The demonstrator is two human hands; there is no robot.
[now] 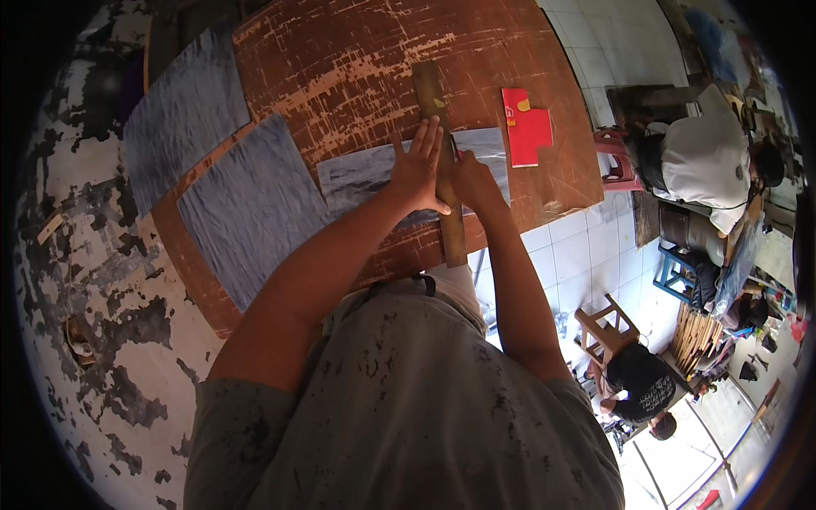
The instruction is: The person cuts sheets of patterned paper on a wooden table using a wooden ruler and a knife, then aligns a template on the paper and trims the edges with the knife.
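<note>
A long, flat, brownish straightedge point(455, 238) lies across a narrow grey-blue streaked sheet point(353, 177) on the brown board tabletop point(374, 85). My left hand point(415, 174) is spread flat, its fingers stretched away from me, pressing on the straightedge and the sheet beside it. Along the straightedge's right edge, my right hand point(478, 185) is closed around a slim tool point(457, 153) with a dark tip and a red part. Its grip hides most of that tool, so its kind is unclear. A red notched card point(528, 132) lies to the right of the sheet.
Two larger grey-blue sheets point(246, 200) cover the table's left side. A peeling wall point(102, 357) stands at left. On the right are a tiled floor point(578, 246), a wooden stool point(607, 330), a person in a white shirt point(701, 157) and another in black point(639, 382).
</note>
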